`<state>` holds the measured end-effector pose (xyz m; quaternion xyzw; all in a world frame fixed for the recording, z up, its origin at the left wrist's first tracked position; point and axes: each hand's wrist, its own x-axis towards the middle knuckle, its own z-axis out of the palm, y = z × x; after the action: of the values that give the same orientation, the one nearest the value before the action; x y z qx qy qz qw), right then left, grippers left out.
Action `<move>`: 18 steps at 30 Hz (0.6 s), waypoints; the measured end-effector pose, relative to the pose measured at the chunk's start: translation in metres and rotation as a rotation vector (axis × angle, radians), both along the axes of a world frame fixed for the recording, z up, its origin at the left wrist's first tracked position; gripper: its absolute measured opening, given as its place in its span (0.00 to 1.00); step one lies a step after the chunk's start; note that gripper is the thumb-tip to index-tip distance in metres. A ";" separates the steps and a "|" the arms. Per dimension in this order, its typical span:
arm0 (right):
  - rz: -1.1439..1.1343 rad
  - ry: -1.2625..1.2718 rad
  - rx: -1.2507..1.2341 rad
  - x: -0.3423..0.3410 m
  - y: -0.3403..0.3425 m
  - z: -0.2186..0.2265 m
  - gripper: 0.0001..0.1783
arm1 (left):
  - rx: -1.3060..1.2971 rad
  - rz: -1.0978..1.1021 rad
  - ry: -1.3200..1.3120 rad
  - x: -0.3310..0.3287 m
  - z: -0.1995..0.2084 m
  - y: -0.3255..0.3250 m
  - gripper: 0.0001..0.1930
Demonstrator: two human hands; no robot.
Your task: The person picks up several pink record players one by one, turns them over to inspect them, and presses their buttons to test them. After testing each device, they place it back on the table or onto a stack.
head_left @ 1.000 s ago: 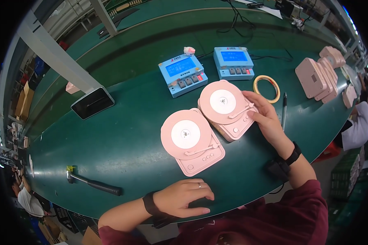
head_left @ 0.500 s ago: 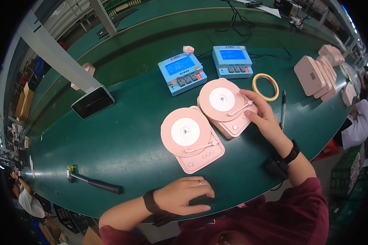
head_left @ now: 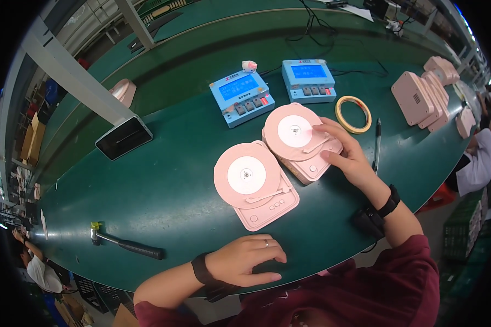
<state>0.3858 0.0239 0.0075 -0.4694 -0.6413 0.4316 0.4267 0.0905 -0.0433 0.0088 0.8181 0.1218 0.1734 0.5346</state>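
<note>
Two pink record-player-shaped devices lie on the green table [head_left: 163, 180]. The nearer pink device [head_left: 255, 182] sits in the middle, untouched. My right hand [head_left: 346, 155] rests on the right side of the farther pink device [head_left: 301, 140], fingers spread over its tone arm and corner. My left hand [head_left: 245, 260] lies flat on the table at the near edge, fingers together, covering a small dark object; nothing is clearly gripped.
Two blue testers, left [head_left: 240, 97] and right [head_left: 308, 80], stand behind the devices. A tape roll [head_left: 353, 114] and pen [head_left: 376, 146] lie to the right, with stacked pink units [head_left: 420, 98] beyond. A hammer [head_left: 126, 246] lies front left, a dark tablet [head_left: 123, 137] at left.
My right hand has shifted a little on the farther device, which has turned slightly. The left hand has stayed in place.
</note>
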 end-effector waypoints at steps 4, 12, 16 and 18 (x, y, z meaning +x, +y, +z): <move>0.001 0.015 -0.010 0.000 0.000 0.000 0.27 | 0.002 -0.006 0.004 0.002 0.001 0.001 0.13; -0.012 -0.057 0.090 -0.001 0.000 -0.002 0.31 | -0.004 -0.009 0.034 0.002 0.003 0.002 0.14; -0.072 -0.352 0.332 -0.014 -0.014 0.005 0.35 | 0.000 -0.008 0.047 0.003 0.003 0.003 0.14; -0.083 -0.374 0.334 -0.012 -0.014 0.004 0.37 | -0.003 -0.010 0.039 0.004 0.003 0.002 0.14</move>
<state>0.3737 0.0099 0.0118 -0.4903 -0.7515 0.2075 0.3897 0.0947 -0.0409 0.0121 0.8210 0.1284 0.1545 0.5344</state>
